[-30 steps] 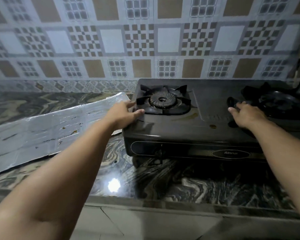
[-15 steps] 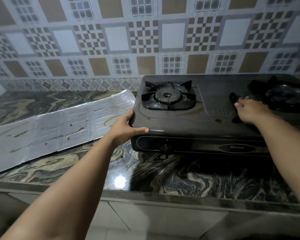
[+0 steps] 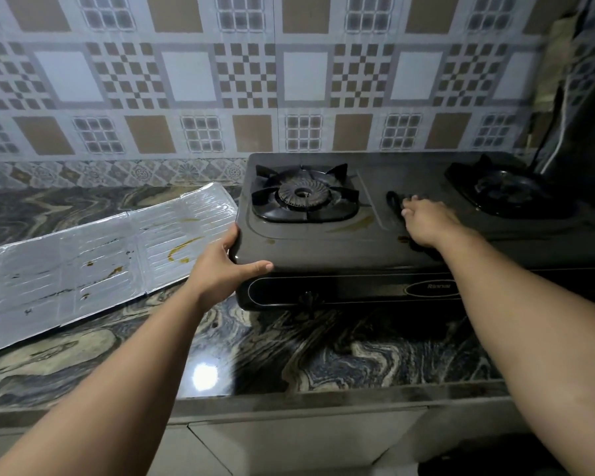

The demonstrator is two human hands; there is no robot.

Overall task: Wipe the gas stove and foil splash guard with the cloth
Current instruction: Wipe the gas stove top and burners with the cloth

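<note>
A dark marbled counter [image 3: 323, 352] with a glossy light reflection runs beneath a wall [image 3: 186, 77] of brown-and-white patterned tiles.

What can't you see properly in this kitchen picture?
Head view only:
- Foil splash guard: left end cut off by the frame edge.
- Dark thing under the right hand: mostly covered, too dark to identify.
- Stove right side: in shadow.
- Cloth: not clearly visible.
</note>
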